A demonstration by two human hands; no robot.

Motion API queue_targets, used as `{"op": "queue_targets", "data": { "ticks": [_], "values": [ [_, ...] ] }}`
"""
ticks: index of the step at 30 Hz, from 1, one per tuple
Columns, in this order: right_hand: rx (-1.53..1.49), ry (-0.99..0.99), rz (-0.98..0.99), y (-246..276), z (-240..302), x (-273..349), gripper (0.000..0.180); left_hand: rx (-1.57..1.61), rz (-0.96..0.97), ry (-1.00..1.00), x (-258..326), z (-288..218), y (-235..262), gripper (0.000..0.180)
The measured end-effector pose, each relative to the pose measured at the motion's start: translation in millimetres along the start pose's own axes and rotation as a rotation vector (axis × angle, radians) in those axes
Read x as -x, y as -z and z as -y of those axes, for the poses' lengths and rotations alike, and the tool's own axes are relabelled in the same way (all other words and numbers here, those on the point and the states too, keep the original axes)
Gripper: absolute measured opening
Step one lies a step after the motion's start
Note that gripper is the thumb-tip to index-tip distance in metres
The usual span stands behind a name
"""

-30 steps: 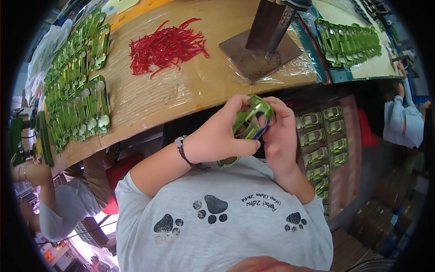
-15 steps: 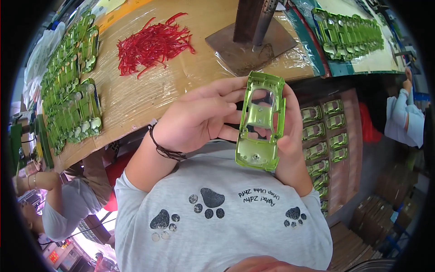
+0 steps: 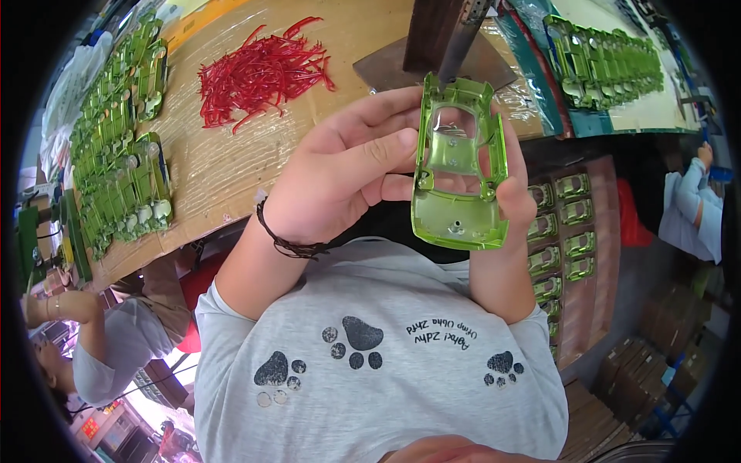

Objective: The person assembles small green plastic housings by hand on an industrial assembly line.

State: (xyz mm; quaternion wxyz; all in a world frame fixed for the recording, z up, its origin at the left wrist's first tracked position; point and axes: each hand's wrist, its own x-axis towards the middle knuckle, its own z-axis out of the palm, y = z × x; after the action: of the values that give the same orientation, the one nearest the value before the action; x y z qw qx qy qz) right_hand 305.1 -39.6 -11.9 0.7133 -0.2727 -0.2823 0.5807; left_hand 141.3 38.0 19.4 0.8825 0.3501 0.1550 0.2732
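Observation:
Between both hands I hold a shiny green toy car body shell, its hollow inside facing up and its window openings showing through. My left hand grips the left side, thumb along the edge and fingers beneath. My right hand wraps the right side; its thumb presses near the lower right edge and most of its fingers are hidden. The shell's far end sits close to the metal post of a stand with a flat base plate.
On the table lies a heap of red thin strips. Stacked green car shells line the left; more stand at the far right. A tray at my right holds several shells. Other people sit nearby.
Both hands have carried the car shell away from my body and slightly right, up to the post. The shell has turned a little. The grip looks the same.

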Motion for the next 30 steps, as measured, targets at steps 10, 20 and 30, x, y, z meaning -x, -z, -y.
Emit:
{"op": "queue_targets", "data": {
  "ticks": [10, 20, 30],
  "values": [
    [-0.024, 0.089, 0.005, -10.9, 0.2, 3.2, 0.098, -0.091, -0.067, -0.084, 2.7, 1.2, -17.7, 0.052],
    [-0.167, -0.02, -0.018, -25.8, 5.4, 1.9, 0.086, -0.008, -0.147, -0.018, 7.6, -9.4, -25.7, 0.051],
    [-0.178, -0.162, 0.077, -16.9, -2.1, -7.1, 0.08, -0.102, -0.198, -0.115, 13.1, -3.0, -13.9, 0.053]
  ]
}}
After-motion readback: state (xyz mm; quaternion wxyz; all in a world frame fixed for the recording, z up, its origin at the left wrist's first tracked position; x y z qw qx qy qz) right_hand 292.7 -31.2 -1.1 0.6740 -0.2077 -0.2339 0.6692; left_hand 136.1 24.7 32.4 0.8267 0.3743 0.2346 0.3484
